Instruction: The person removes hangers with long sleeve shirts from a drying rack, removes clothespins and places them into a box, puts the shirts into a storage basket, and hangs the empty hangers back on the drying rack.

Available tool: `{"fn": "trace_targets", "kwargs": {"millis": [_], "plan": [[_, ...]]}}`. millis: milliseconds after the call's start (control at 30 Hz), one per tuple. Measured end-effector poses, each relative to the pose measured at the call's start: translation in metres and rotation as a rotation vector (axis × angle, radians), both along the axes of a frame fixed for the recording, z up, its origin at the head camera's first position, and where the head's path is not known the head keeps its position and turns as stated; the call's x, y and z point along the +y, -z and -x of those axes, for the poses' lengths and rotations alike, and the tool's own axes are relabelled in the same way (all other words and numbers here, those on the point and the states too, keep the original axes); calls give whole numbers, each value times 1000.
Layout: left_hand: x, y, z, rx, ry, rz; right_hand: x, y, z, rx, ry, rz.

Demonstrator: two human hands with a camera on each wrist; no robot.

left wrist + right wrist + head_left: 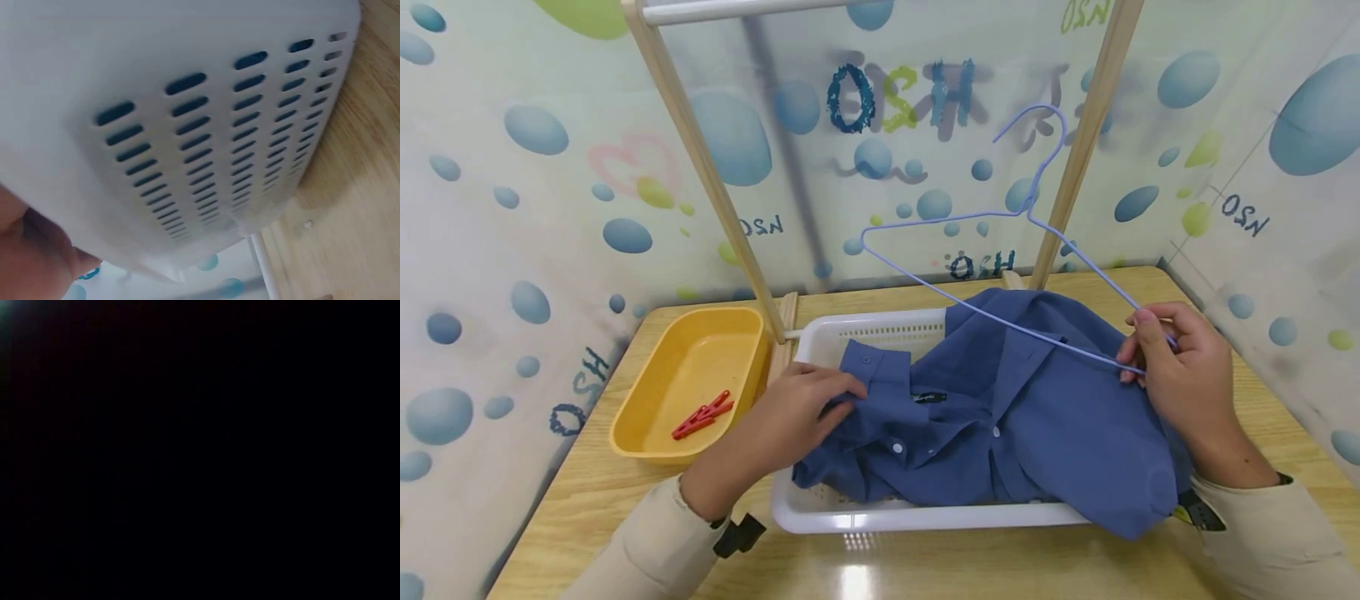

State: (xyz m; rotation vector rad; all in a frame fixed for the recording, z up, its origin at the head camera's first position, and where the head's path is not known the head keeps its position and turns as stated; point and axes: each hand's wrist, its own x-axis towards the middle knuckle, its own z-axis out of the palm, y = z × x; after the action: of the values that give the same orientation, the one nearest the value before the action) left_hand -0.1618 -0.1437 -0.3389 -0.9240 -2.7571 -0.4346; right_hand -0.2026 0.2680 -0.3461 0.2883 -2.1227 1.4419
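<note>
A blue button-up shirt (955, 450) lies bunched in a white plastic basket (925, 518), its right part hanging over the front rim. At the shirt's collar end, my left hand (786, 417) pinches the fabric between thumb and fingers. My right hand (1187, 375) grips one end of a thin light-blue hanger (1032, 196), holding it up over the shirt with its hook upward. In the left wrist view, part of the left hand (37, 256) shows beside the slotted basket wall (150, 200). The right wrist view is almost entirely black.
Left of the basket, a yellow basin (681, 350) holds red clothespins (702, 415). Behind stands a rack with wooden posts (700, 150) and a white top bar (737, 8). A patterned wall covering (580, 275) surrounds the wooden table (580, 508).
</note>
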Motion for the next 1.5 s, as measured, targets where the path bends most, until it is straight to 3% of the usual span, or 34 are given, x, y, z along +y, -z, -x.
{"fn": "trace_targets", "kwargs": {"millis": [267,467,567,767,933,1100,1300,1500], "plan": [[-5,9,3,-148,32,53,2,0,1,21,-24,38],[-9,7,2,-238,71,65,3,-1,1,7,-28,63],[-11,-5,0,-262,80,59,6,-3,-1,9,-4,30],[-2,-44,2,-219,90,80,16,-10,-1,66,22,35],[26,-65,8,-194,162,147,19,-17,2,92,25,57],[66,-75,22,-204,235,189,20,-22,4,74,61,31],[115,-69,41,-227,248,268,22,-22,8,87,33,26],[157,-55,45,-204,298,371,21,-24,10,24,85,-22]]}}
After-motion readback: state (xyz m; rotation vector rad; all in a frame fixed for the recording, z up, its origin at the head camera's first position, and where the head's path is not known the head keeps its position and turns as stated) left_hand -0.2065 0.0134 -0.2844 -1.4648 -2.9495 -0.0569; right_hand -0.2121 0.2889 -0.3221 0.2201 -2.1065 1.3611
